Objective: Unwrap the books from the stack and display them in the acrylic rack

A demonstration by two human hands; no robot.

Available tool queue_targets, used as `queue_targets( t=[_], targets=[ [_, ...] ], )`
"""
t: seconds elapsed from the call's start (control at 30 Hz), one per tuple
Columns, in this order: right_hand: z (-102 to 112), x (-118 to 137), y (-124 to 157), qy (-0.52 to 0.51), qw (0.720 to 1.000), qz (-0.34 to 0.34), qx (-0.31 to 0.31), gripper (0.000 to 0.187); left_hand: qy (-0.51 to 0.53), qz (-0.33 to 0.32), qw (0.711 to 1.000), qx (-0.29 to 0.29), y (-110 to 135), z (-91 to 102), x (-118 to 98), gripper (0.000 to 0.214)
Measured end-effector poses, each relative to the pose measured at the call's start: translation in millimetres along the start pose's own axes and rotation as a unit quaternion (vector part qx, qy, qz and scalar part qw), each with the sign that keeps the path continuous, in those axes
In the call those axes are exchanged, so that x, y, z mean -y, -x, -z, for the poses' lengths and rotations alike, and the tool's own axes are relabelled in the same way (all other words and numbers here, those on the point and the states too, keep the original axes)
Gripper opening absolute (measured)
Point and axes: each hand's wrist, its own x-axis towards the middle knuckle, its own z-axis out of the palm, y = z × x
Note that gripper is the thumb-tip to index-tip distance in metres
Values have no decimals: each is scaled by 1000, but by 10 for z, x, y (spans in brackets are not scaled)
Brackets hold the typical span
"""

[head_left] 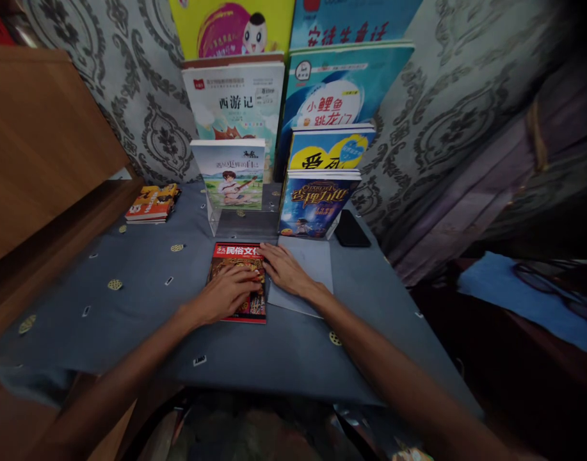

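Note:
A red book [239, 251] with a dark patterned cover lies flat on the blue-grey tablecloth [144, 301] in front of me. My left hand [228, 292] rests palm down on its cover, fingers stretched flat. My right hand [286, 269] lies beside it, fingers extended along the book's right edge and partly on a grey sheet or thin book [312, 262] that lies just to the right.
A clear tiered stand [240, 221] behind the book holds several upright children's books [317, 205]. A small stack of orange books [152, 203] lies at the back left. A black phone [351, 229] lies at the right. A wooden panel [38, 141] stands at the left; a patterned curtain hangs behind.

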Motion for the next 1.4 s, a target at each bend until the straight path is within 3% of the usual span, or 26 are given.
queue_targets(
  t=[0.17,0.37,0.53,0.63,0.7,0.87,1.07,1.27,1.4],
  targets=[
    [3,5,4,16,1000,3,-5,43,26,-33,999,20,289,7,-150,43],
    [48,117,11,53,998,18,-25,37,25,-16,1000,-8,593,48,-269,46],
    [56,602,231,6,987,150,-57,25,27,33,996,-76,776,39,-237,39],
    [30,878,479,-25,971,235,-34,23,36,52,994,-94,822,16,-228,36],
    [40,946,640,-20,973,231,-21,24,32,61,993,-99,823,7,-237,34],
    [175,787,884,3,984,178,-10,29,5,88,992,-87,747,23,-260,32],
    [200,648,858,45,994,95,-44,31,-54,151,984,-76,414,38,-201,27],
    [193,786,757,-11,996,79,-28,29,-96,195,976,-35,31,93,-106,24],
    [191,978,738,-53,993,99,25,32,-135,217,967,-9,-121,128,-88,34]
  ],
)
